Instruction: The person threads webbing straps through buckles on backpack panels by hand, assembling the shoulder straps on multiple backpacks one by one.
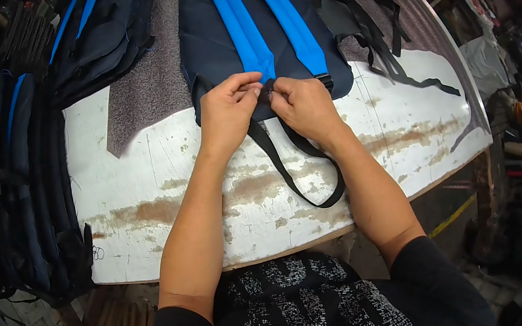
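Observation:
A dark navy backpack (203,37) lies on the worktable with its two blue shoulder straps (240,26) facing up. At the lower end of the left-hand strap, my left hand (230,110) and my right hand (306,106) meet, fingers pinched on black webbing (286,176). The webbing hangs from between them in a long loop over the white tabletop. Whatever buckle sits under my fingertips is hidden. On the other shoulder strap a black buckle (324,81) shows, just beyond my right hand.
The worktable (143,179) has a worn white surface, partly covered by grey speckled fabric (144,89). More backpacks (104,45) lie at the back left, and a stack of them (9,178) stands at the left edge. Loose black straps (383,32) trail at the right.

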Tool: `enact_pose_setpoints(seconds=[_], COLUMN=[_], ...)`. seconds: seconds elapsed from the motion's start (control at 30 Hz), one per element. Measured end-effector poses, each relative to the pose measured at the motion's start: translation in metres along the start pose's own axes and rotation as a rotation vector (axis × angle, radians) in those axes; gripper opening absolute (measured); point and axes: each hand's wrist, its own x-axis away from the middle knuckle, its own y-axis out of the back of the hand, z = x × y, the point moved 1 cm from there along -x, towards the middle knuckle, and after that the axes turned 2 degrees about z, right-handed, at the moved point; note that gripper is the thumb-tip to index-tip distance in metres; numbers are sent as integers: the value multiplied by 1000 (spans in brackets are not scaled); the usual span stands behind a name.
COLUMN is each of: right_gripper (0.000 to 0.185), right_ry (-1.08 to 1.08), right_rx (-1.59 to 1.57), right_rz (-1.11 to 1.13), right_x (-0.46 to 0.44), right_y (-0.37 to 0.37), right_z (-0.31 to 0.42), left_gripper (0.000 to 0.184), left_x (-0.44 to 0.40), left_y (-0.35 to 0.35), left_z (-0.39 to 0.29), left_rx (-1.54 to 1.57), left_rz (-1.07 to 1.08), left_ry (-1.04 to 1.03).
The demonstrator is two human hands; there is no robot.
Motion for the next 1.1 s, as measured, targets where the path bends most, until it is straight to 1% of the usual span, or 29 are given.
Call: enact_pose_setpoints(seconds=[0.1, 0.2, 0.4, 0.43, 0.53, 0.6, 0.63, 0.7, 0.73, 0.83, 0.9, 1.0, 1.03, 1.1], right_gripper=[22, 20, 17, 16, 16, 20, 23, 31, 35, 42, 41, 39, 39, 40], right_ry=[7, -2, 23, 28, -39, -70, -86, -105, -116, -129, -146, -176, -185, -162], right_rx=[15, -49, -108, -106, -273, -470, -569, -527, -506, -546, -639, -780, -828, -780], right_rz=[-19, -38, 30, 41, -25, -38, -45, 51, 98, 130, 110, 111, 119, 148], right_x=[0, 0, -2, -2, 0, -1, -1, -1, 0, -3, -3, -5, -5, -5], right_y=[-2, -4, -1, -1, -3, -5, -6, 2, 5, 1, -3, -4, -5, -3], right_z=[0, -3, -6, -6, -2, -5, -5, -1, 1, -5, -7, -9, -9, -9], left_gripper=[27, 27, 30, 30, 33, 33, 32, 30, 31, 32, 33, 33, 32, 30], left_x=[0, -2, -1, 0, 1, 2, 3, 4, 4, 5, 5, 1, 1, 0], left_y=[0, 4, 10, 10, 6, 4, 3, -1, -2, -2, -3, -3, -2, 0], left_z=[-1, 1, -10, -11, -13, -12, -13, -14, -14, -13, -13, -5, -5, -6], left_rx=[-4, 79, -103, -163, -306, -353, -345, -330, -319, -274, -222, -49, -25, 24], left_rz=[2, 15, 56, 48, 15, -15, -32, -59, -55, -53, -61, -77, -108, -170], left_ry=[0, 5, 23, -14, -121, -184, -218, -284, -283, -263, -229, -166, -179, -205])
